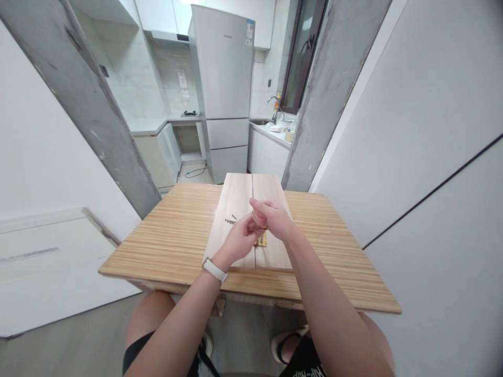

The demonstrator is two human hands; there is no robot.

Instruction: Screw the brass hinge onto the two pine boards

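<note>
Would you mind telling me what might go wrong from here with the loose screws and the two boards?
1. The screws lie loose on the left board, close to the left hand; a brush of the wrist might scatter them off the table.
2. The right board seems merely laid against it; pressure near the brass hinge could open the seam.
3. The right hand partly hides the hinge, so misalignment might go unnoticed.

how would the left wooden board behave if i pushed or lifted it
Probably stiff: the left board looks like a flat, solid panel. Lying flat on the table, it should slide, not tip. The small screws on it would likely roll if it tilts.
</note>
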